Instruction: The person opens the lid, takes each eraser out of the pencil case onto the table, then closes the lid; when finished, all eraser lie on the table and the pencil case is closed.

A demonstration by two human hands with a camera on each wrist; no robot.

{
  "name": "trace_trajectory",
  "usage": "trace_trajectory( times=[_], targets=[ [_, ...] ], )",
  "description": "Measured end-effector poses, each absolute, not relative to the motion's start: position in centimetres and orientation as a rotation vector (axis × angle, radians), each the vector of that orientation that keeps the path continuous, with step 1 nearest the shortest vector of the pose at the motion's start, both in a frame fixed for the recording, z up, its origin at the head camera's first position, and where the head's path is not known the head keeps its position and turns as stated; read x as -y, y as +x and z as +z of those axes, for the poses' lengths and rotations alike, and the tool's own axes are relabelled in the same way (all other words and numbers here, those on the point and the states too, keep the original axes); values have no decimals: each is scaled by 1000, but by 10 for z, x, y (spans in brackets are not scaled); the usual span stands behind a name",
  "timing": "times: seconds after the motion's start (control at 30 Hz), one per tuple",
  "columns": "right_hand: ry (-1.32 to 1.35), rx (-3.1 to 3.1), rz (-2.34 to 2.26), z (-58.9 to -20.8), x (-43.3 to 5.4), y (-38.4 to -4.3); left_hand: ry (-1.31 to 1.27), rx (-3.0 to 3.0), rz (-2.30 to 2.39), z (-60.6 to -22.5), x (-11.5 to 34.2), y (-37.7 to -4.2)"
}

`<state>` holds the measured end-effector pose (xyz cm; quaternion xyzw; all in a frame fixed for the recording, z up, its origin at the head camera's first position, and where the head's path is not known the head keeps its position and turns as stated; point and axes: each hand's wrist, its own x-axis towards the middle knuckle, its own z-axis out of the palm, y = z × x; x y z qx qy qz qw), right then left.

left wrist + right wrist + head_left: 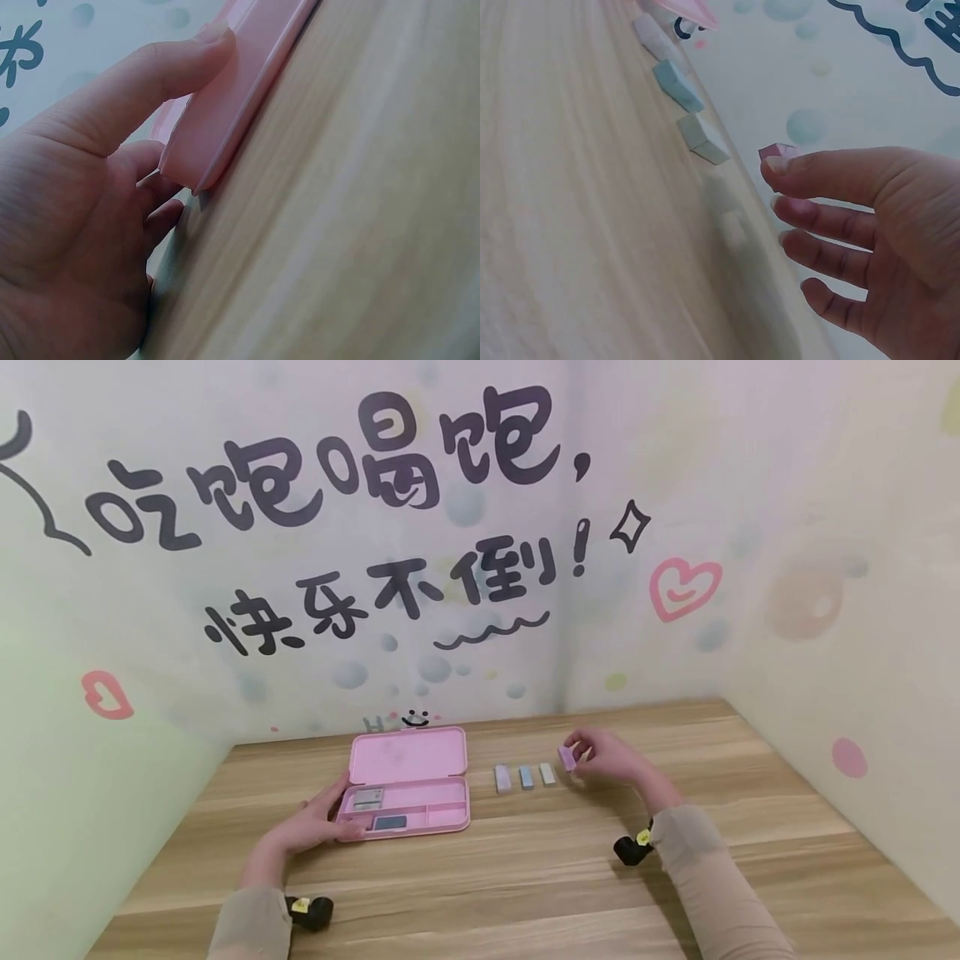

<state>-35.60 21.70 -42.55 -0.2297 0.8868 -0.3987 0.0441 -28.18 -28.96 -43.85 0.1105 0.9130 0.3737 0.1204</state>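
Observation:
An open pink pencil case lies on the wooden table with its lid folded back. My left hand grips its left end, the thumb on the front side and the fingers around the far left. In the case sit a grey-green block and a dark blue-grey block. My right hand pinches a small purple eraser-like block between thumb and fingertips, above the table. Left of it stand a pale lilac block, a blue block and a whitish-green block in a row.
The wooden tabletop runs back to a white wall with black lettering and coloured drawings. Side walls close in the table at left and right. Each wrist carries a small black camera.

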Motion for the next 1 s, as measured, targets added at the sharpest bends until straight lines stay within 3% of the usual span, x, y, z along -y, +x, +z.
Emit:
trace_trajectory(
  times=[1.0],
  targets=[
    [-593,-2788,-1031,-442,-212,-361,326,-2658,1093,-437,289,-280]
  ],
)
